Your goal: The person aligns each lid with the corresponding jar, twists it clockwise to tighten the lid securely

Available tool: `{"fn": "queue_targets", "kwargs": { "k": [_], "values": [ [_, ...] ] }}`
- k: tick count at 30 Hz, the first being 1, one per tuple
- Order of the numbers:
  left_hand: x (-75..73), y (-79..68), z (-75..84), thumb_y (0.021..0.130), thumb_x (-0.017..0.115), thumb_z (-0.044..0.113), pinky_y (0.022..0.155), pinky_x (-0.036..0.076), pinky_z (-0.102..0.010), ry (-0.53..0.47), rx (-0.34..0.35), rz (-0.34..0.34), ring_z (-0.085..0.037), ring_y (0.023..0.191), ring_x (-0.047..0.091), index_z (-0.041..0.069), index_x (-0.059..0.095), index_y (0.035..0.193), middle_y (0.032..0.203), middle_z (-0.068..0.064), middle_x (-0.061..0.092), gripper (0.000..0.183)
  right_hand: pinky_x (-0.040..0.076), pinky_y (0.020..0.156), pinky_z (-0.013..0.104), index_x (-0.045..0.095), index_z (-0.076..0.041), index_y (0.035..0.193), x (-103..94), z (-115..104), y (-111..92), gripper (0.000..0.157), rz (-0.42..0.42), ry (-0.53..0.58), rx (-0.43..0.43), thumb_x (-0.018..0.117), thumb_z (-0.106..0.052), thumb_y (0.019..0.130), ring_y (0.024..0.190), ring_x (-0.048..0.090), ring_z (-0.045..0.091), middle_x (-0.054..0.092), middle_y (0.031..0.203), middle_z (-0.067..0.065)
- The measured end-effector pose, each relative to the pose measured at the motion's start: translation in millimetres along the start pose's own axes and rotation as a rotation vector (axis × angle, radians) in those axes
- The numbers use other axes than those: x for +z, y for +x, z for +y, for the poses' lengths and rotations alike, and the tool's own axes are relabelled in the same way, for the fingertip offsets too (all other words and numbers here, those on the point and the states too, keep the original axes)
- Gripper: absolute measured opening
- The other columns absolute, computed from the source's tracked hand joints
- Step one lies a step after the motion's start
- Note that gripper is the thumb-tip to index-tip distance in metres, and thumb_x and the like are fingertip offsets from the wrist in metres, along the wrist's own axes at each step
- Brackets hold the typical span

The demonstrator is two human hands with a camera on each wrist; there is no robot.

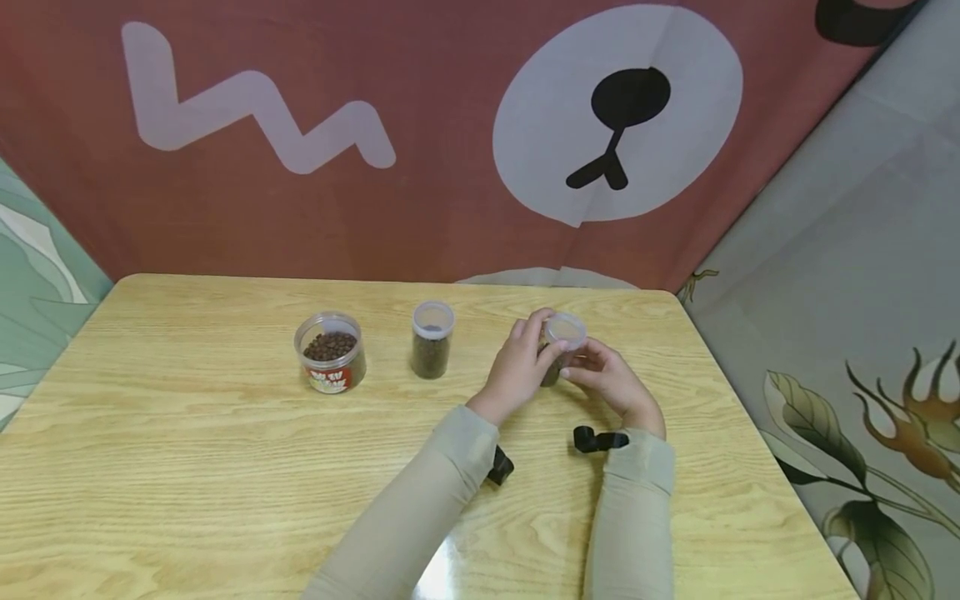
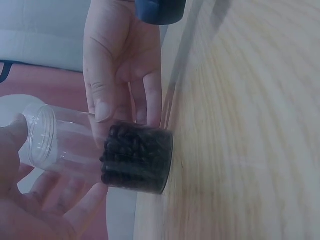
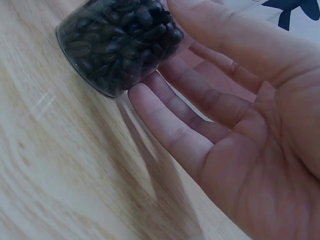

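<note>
Both hands are at a clear cylindrical jar [image 1: 566, 331] on the right half of the table. Dark brown beans [image 3: 117, 42], resembling coffee beans, fill its lower part in the wrist views. My left hand [image 1: 519, 371] grips the upper part, thumb in front and fingers round the far side. Lower down, my right hand [image 1: 611, 385] holds the jar between thumb and fingers. The jar stands about upright; whether its base [image 2: 167, 162] touches the table cannot be told. A pale rim circles its top, and I cannot tell whether a lid is on.
Left of the hands stands a similar clear jar [image 1: 431, 346] with dark contents. Further left is a wider jar [image 1: 330, 354] of brown beans with a red label. They share a wooden table [image 1: 187, 467]. A printed cloth [image 1: 435, 217] hangs behind it.
</note>
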State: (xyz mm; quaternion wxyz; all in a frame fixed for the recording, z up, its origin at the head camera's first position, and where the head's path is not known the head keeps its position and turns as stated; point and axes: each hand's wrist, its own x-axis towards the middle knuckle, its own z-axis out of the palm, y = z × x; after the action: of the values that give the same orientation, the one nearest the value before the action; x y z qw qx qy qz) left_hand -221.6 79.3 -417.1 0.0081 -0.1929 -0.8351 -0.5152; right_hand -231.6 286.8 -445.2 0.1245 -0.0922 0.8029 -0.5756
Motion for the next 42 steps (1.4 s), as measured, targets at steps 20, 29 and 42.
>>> {"fn": "queue_targets", "kwargs": {
  "k": [20,29,42],
  "values": [
    [-0.9,-0.7,-7.3,0.106,0.047,0.044,0.108,0.047,-0.042,-0.129,-0.021,-0.064,-0.027,0.134,0.049,0.018,0.031,0.157,0.142,-0.014,0.044,0.059,0.053,0.088,0.025,0.051,0.001,0.141,0.5,-1,-2,0.05,0.0,0.009,-0.008,0.071,-0.008,0.096,0.109,0.063,0.013,0.062,0.123,0.0],
    [-1.1,-3.4,-13.0,0.105,0.052,0.045,0.115,0.04,-0.042,-0.227,-0.02,-0.064,-0.025,0.143,0.041,0.009,0.03,0.155,0.156,-0.011,0.037,0.065,0.053,0.088,0.026,0.05,0.001,0.141,0.8,0,0,0.049,-0.013,0.006,-0.02,0.069,-0.007,0.097,0.109,0.063,0.012,0.062,0.122,0.0],
    [-10.1,-6.1,-20.3,0.107,0.055,0.024,0.111,0.045,-0.038,-0.291,-0.003,-0.048,-0.027,0.141,0.044,0.007,0.04,0.149,0.152,-0.012,0.043,0.048,0.052,0.087,0.028,0.053,-0.002,0.135,6.0,-3,4,0.043,-0.009,-0.03,-0.015,0.071,-0.007,0.096,0.111,0.061,0.016,0.06,0.121,0.007]
  ]
}}
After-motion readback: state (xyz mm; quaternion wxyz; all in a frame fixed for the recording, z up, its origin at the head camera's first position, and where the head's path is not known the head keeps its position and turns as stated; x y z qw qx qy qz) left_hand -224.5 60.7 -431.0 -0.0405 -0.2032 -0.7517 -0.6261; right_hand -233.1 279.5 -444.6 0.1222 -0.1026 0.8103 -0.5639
